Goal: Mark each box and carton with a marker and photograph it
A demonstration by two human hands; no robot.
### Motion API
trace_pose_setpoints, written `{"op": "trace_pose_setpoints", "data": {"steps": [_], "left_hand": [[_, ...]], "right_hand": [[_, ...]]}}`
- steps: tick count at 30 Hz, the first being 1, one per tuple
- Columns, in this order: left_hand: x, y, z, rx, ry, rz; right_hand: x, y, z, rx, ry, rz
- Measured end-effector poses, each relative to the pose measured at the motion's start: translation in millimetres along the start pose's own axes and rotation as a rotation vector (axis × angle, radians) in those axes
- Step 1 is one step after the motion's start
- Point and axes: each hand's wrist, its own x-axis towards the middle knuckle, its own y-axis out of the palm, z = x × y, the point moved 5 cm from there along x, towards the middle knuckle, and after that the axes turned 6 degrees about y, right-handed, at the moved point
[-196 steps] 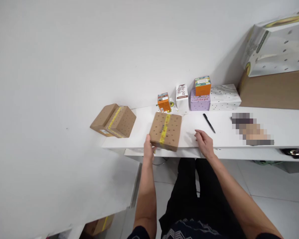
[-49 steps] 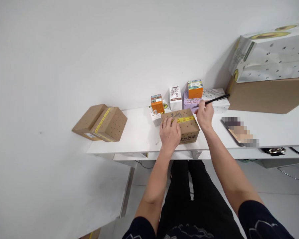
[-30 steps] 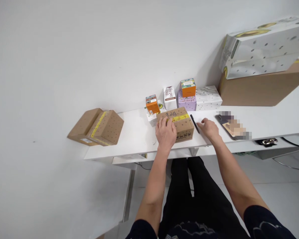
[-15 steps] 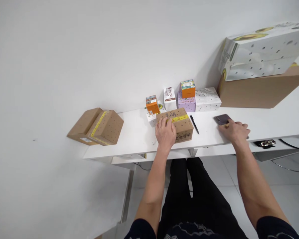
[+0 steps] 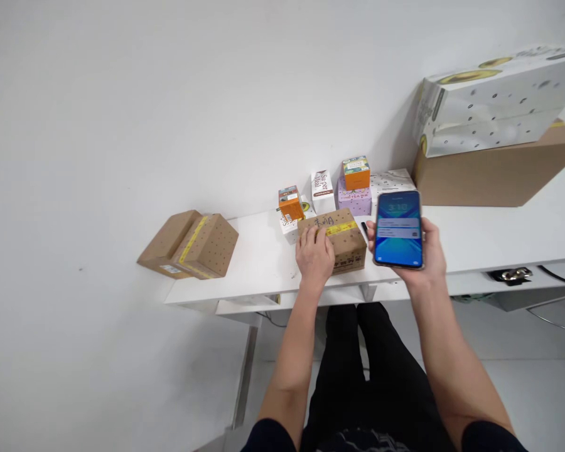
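Observation:
My left hand (image 5: 314, 256) rests over the left end of a small cardboard box (image 5: 353, 240), its bent fingers gripping the top. Yellow tape and handwritten black marks run across that box. In my right hand (image 5: 430, 254) is a smartphone (image 5: 398, 231), held screen up above the table, its lit blue lock screen showing 3:10. A black pen (image 5: 364, 228) lies between the box and the phone, mostly hidden by my right hand.
Orange boxes (image 5: 356, 180), a white carton (image 5: 322, 191) and a purple box (image 5: 355, 199) stand along the wall on the white table (image 5: 258, 251). Two taped cardboard boxes (image 5: 207, 248) sit left. A large avocado-print box (image 5: 494, 119) leans on a brown carton (image 5: 489, 179) at right.
My right hand has picked the phone up off the table, turned its screen upward and brought it left, nearer the box. My left hand stays on the cardboard box.

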Motion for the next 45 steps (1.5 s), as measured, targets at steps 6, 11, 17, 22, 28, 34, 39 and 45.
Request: {"op": "trace_pose_setpoints", "data": {"steps": [6,11,17,22,28,34,39,45], "left_hand": [[-3,4.7,4,-0.005,0.0,0.022],[-3,4.9,6,-0.032,-0.026,0.004],[-4,6.1,5,-0.005,0.016,0.002],[-4,4.9,5,0.006,0.019,0.014],[-3,3.7,5,-0.013,-0.015,0.027],[-3,5.3,6,-0.035,-0.036,0.022],[-2,3.6,6,-0.046,-0.045,0.015],[-3,4.7,7,-0.046,-0.044,0.01]], "right_hand": [[21,80,-24,0.342,0.23,0.424],[48,88,-36,0.431,0.312,0.459],[49,81,-38,0.432,0.339,0.479],[48,83,-39,0.451,0.355,0.483],[50,81,-42,0.444,0.328,0.474],[51,80,-44,0.457,0.341,0.497],[50,81,-44,0.471,0.354,0.476],[50,81,-44,0.476,0.335,0.475]]}}
